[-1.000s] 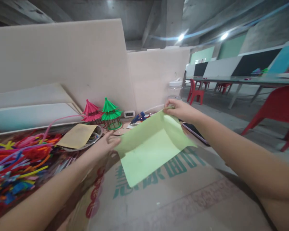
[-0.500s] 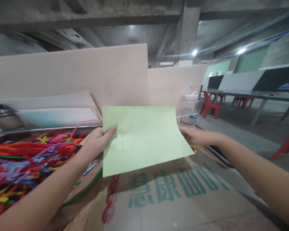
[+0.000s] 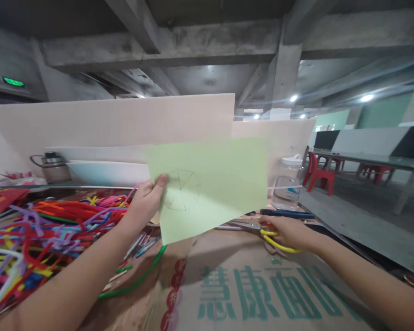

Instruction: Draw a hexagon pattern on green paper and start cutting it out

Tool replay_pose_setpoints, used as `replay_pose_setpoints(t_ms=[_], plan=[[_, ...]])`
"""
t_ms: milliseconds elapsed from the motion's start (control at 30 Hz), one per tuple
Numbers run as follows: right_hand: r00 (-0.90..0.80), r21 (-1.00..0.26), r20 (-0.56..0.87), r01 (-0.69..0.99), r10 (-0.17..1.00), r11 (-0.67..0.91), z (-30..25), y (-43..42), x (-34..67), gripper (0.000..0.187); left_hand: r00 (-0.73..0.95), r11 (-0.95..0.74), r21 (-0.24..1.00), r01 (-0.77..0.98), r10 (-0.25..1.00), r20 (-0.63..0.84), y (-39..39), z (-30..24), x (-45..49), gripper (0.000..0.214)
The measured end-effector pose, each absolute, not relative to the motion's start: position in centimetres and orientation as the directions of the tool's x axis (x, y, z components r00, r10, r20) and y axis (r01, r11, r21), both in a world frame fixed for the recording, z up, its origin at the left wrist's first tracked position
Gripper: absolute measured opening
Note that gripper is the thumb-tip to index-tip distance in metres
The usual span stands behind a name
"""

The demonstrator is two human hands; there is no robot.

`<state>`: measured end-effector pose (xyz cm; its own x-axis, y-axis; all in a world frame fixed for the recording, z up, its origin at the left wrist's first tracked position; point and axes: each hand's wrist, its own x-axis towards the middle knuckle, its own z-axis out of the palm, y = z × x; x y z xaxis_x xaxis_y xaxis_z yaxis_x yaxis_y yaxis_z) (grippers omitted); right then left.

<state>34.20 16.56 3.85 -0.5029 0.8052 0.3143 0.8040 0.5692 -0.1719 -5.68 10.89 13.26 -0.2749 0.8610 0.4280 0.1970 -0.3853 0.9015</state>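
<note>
My left hand (image 3: 148, 200) pinches the left edge of a light green sheet of paper (image 3: 224, 184), its thumb lying on the front face. Thin pencil lines forming a rounded, segmented figure show on the sheet beside the thumb. The paper is held up, tilted, above the cardboard. To the right, my right hand (image 3: 286, 230) is closed on the handles of a pair of scissors (image 3: 269, 235), which are red and yellow. The scissors' blades point left, partly below the paper's lower edge. Most of the right fingers are hidden behind the hand.
Colourful pipe cleaners (image 3: 55, 230) heap up on the left, with several pens (image 3: 143, 243) nearby. Printed cardboard (image 3: 248, 294) covers the front. A clear plastic jar (image 3: 287, 186) and a dark blue cutter-like tool (image 3: 286, 214) lie right. Pale boards (image 3: 141, 119) stand behind.
My right hand has let go of the paper's right side and moved down onto the scissors. My left hand still holds the sheet, now tilted differently. The camera view has shifted.
</note>
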Motion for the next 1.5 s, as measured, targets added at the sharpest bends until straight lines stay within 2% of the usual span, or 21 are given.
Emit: replay_pose_setpoints(t_ms=[200,267,333,400,467,533,633,800,933,1200,1500], plan=[[-0.576,-0.352,0.257,0.692,0.776,0.63,4.8,15.0,31.7,0.049,-0.448,-0.488,0.87,0.074,0.763,0.466,12.2,13.7,-7.7,0.034],[-0.556,-0.488,0.26,0.63,0.789,0.604,5.0,13.9,30.5,0.056,-0.505,-0.518,0.854,0.043,0.726,0.466,12.5,13.9,-8.2,0.034],[-0.576,-0.67,0.237,0.486,0.782,0.561,4.8,12.8,29.3,0.06,-0.545,-0.541,0.841,0.021,0.699,0.463,12.6,14.0,-8.5,0.035],[-0.619,-0.802,0.26,0.289,0.741,0.522,4.3,11.9,28.1,0.064,-0.564,-0.559,0.829,0.007,0.682,0.465,12.6,14.1,-8.7,0.035],[-0.607,-0.876,0.289,0.144,0.74,0.46,3.7,11.0,26.9,0.065,-0.561,-0.574,0.819,-0.006,0.68,0.472,12.6,14.2,-8.6,0.036],[-0.583,-0.916,0.263,0.098,0.768,0.389,3.1,10.1,26.0,0.062,-0.547,-0.584,0.811,-0.019,0.685,0.48,12.5,14.2,-8.2,0.036],[-0.549,-0.94,0.224,0.097,0.805,0.328,3.0,8.7,25.1,0.061,-0.516,-0.578,0.815,-0.043,0.711,0.477,12.4,13.9,-7.2,0.036],[-0.594,-0.91,0.269,0.102,0.758,0.403,3.5,7.4,24.8,0.058,-0.438,-0.506,0.86,-0.071,0.79,0.429,11.9,12.7,-4.7,0.035],[-0.538,-0.911,0.266,0.131,0.8,0.391,3.0,7.3,24.8,0.05,-0.386,-0.452,0.89,-0.056,0.832,0.398,11.4,12.0,-3.7,0.035],[-0.485,-0.961,0.223,0.034,0.845,0.273,2.2,6.6,24.2,0.054,-0.366,-0.416,0.908,0.045,0.839,0.403,10.9,12.3,-3.9,0.034],[-0.439,-0.964,0.243,-0.013,0.865,0.265,1.7,6.5,23.7,0.056,-0.29,-0.427,0.891,0.158,0.842,0.455,10.8,12.5,-4.1,0.034]])
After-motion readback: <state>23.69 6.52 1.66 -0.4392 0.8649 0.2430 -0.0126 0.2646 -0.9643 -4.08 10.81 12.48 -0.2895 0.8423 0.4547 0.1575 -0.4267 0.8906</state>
